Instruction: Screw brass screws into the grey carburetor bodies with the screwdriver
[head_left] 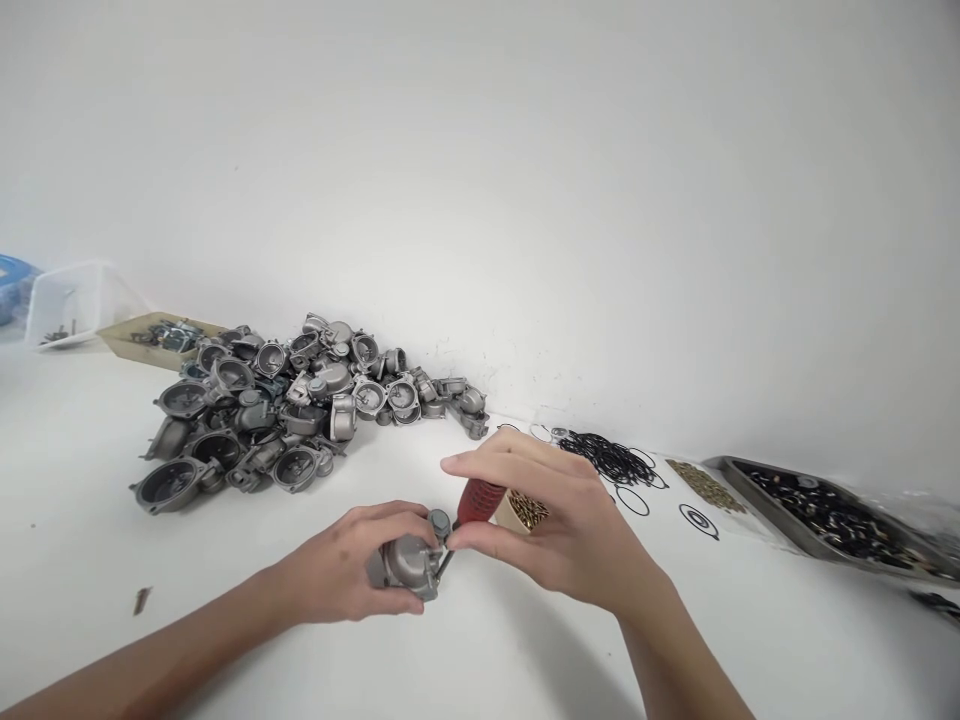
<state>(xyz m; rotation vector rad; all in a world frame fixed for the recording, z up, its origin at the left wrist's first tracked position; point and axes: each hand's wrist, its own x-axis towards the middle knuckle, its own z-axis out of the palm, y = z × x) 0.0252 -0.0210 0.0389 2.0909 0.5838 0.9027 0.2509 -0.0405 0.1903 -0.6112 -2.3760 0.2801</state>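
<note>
My left hand [360, 565] is wrapped round a grey cast-metal carburetor float bowl [411, 562], pressing it against the white table. A round bolt head [439, 520] stands out on the bowl's upper side. In my right hand [555, 510] is a screwdriver with a red handle [478, 503], held between thumb and fingers. Its shaft slants down to the right edge of the bowl; the tip is too small to make out clearly. Behind the right hand, a small container of brass-coloured screws [529, 510] is partly hidden.
A heap of grey metal bowls [300, 400] lies at the back left, near a beige tray [142, 340] and a clear plastic bin [82, 300]. Rightward are black rubber rings [611, 458], small brass parts [705, 485] and a metal tray [795, 520] of black parts.
</note>
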